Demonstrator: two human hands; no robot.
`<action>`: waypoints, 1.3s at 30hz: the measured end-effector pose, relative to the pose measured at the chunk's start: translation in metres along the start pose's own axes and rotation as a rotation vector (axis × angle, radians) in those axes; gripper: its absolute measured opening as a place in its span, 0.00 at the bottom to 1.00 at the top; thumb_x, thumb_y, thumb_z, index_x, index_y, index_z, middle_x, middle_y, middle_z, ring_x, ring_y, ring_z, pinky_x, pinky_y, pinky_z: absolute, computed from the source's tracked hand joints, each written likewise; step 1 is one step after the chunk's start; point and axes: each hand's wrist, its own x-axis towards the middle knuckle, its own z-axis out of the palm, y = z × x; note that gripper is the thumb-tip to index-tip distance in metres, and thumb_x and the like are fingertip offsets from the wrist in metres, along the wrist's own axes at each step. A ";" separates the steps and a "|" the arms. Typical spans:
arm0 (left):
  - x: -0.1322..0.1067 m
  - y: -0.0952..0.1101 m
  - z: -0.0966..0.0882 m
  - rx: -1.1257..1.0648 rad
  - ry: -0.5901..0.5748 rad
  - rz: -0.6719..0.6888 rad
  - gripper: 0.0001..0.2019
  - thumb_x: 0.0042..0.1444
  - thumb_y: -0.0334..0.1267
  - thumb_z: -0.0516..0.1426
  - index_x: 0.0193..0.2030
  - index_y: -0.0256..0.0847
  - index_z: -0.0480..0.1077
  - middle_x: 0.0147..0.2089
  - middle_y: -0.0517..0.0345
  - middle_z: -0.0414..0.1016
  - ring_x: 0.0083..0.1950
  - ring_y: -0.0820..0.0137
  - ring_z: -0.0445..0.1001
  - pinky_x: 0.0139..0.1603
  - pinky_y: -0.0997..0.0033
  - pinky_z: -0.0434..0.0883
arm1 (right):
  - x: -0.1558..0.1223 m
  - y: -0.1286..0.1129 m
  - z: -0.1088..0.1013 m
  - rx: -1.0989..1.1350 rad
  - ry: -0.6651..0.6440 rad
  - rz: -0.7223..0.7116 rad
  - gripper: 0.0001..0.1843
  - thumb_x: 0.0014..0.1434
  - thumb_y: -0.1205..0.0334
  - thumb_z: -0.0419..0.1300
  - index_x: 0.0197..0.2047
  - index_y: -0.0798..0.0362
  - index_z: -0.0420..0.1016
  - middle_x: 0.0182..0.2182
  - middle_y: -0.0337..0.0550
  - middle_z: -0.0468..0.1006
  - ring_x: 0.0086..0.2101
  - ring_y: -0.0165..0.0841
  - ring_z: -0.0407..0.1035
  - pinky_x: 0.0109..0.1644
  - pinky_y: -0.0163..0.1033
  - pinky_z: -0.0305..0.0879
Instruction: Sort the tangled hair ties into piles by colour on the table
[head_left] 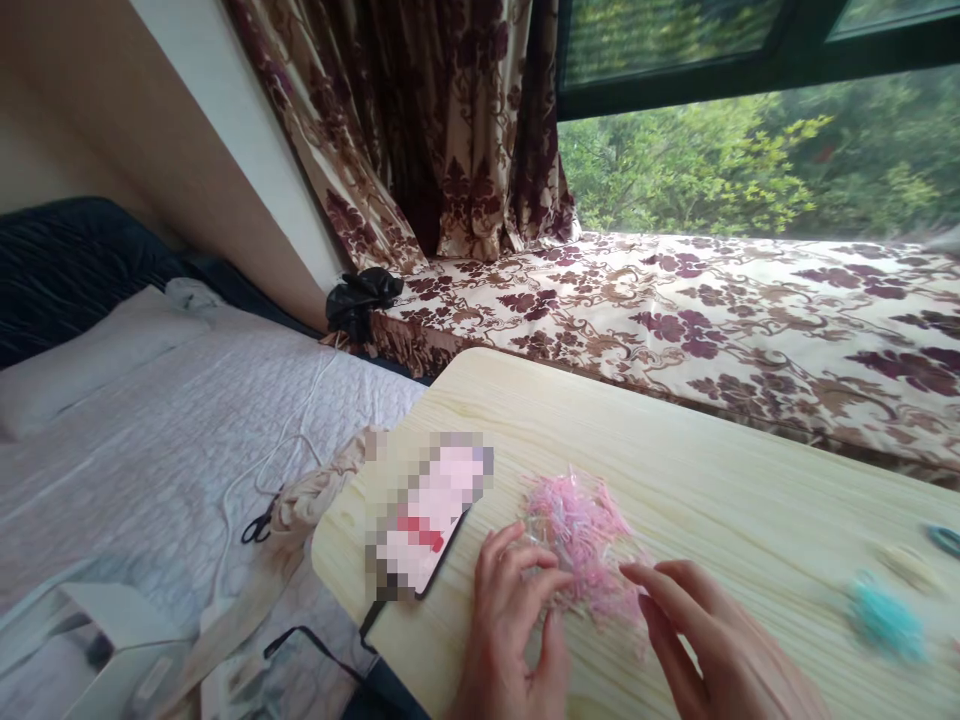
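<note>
A loose heap of thin pink strands (574, 520), some of them clear and shiny, lies on the pale wood-grain table (675, 440). At the heap's near left edge is my left hand (514, 610), fingers bent and apart, with the thumb clear of the index finger. My right hand (724, 635) reaches in from the lower right. Its index fingertip and thumb are at the right edge of the heap with a gap between them. Nothing shows held in either hand, though a few strands lie close under the right fingertips.
A phone (435, 520), its screen blurred out, lies left of the heap. Toward the right edge lie a turquoise bundle (889, 615), a cream loop (907, 565) and a dark teal loop (943, 540). A bed (165, 400) with white cables adjoins the table; a floral-covered window ledge (675, 310) runs behind.
</note>
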 end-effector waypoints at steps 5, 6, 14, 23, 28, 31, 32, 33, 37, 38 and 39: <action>-0.002 0.005 0.006 -0.062 0.044 -0.109 0.19 0.57 0.23 0.50 0.50 0.45 0.71 0.48 0.50 0.76 0.64 0.55 0.67 0.64 0.43 0.67 | 0.026 -0.008 0.004 -0.004 0.021 -0.069 0.18 0.70 0.59 0.47 0.52 0.47 0.76 0.40 0.46 0.78 0.32 0.32 0.76 0.32 0.35 0.70; -0.003 0.005 0.007 -0.069 0.043 -0.117 0.19 0.57 0.23 0.50 0.50 0.45 0.71 0.48 0.50 0.76 0.64 0.55 0.67 0.65 0.43 0.67 | 0.032 -0.011 0.005 -0.023 0.032 -0.089 0.18 0.69 0.60 0.47 0.51 0.47 0.76 0.38 0.46 0.77 0.30 0.32 0.75 0.30 0.35 0.69; -0.004 0.004 0.010 -0.056 0.080 -0.139 0.20 0.55 0.22 0.50 0.49 0.46 0.70 0.47 0.51 0.76 0.64 0.54 0.67 0.64 0.41 0.65 | 0.054 -0.013 0.013 -0.100 -0.008 -0.174 0.15 0.63 0.69 0.49 0.42 0.47 0.75 0.34 0.42 0.74 0.27 0.31 0.72 0.28 0.34 0.65; -0.004 0.004 0.012 -0.064 0.103 -0.140 0.21 0.53 0.21 0.50 0.49 0.45 0.71 0.47 0.51 0.76 0.65 0.55 0.66 0.65 0.41 0.64 | 0.033 0.003 -0.003 -0.059 -0.048 -0.116 0.13 0.70 0.60 0.47 0.42 0.46 0.73 0.35 0.41 0.75 0.28 0.30 0.74 0.30 0.34 0.68; -0.003 0.005 0.013 -0.069 0.117 -0.146 0.20 0.54 0.21 0.49 0.49 0.45 0.71 0.46 0.51 0.76 0.64 0.55 0.67 0.64 0.41 0.65 | 0.039 0.000 0.007 -0.045 -0.029 -0.139 0.15 0.71 0.61 0.46 0.47 0.47 0.74 0.38 0.42 0.77 0.31 0.30 0.75 0.30 0.33 0.69; -0.002 0.007 0.012 -0.060 0.121 -0.157 0.21 0.53 0.20 0.49 0.48 0.46 0.70 0.46 0.53 0.76 0.64 0.56 0.67 0.65 0.42 0.64 | 0.045 0.000 0.012 -0.115 0.012 -0.151 0.14 0.71 0.61 0.47 0.40 0.47 0.73 0.34 0.39 0.75 0.27 0.30 0.74 0.28 0.34 0.67; -0.002 0.007 0.011 -0.060 0.122 -0.158 0.22 0.52 0.20 0.49 0.48 0.46 0.70 0.46 0.53 0.76 0.64 0.56 0.67 0.65 0.43 0.64 | 0.047 0.000 0.013 -0.138 0.025 -0.156 0.13 0.71 0.60 0.47 0.37 0.47 0.71 0.33 0.38 0.75 0.26 0.30 0.74 0.27 0.34 0.67; -0.001 0.007 0.011 -0.061 0.122 -0.158 0.22 0.52 0.20 0.49 0.48 0.46 0.70 0.46 0.54 0.76 0.64 0.56 0.67 0.65 0.43 0.64 | 0.048 0.000 0.014 -0.157 0.039 -0.163 0.13 0.70 0.60 0.48 0.36 0.47 0.70 0.32 0.37 0.74 0.26 0.29 0.74 0.26 0.34 0.66; -0.001 0.007 0.010 -0.074 0.113 -0.155 0.23 0.50 0.20 0.50 0.49 0.47 0.70 0.46 0.54 0.76 0.64 0.56 0.67 0.65 0.43 0.65 | 0.052 0.000 0.015 -0.182 0.076 -0.196 0.11 0.70 0.58 0.50 0.37 0.46 0.70 0.31 0.36 0.74 0.25 0.29 0.74 0.25 0.33 0.65; -0.002 0.006 0.010 -0.078 0.108 -0.157 0.23 0.50 0.20 0.50 0.49 0.47 0.70 0.47 0.54 0.76 0.64 0.56 0.67 0.65 0.43 0.64 | 0.052 0.000 0.015 -0.184 0.085 -0.197 0.11 0.69 0.58 0.50 0.37 0.46 0.71 0.31 0.36 0.75 0.26 0.29 0.74 0.25 0.33 0.66; -0.002 0.006 0.010 -0.081 0.104 -0.159 0.23 0.50 0.20 0.49 0.49 0.47 0.70 0.47 0.54 0.76 0.64 0.56 0.66 0.65 0.43 0.64 | 0.053 -0.001 0.015 -0.187 0.093 -0.197 0.12 0.69 0.58 0.50 0.37 0.47 0.71 0.31 0.37 0.75 0.26 0.30 0.74 0.25 0.33 0.66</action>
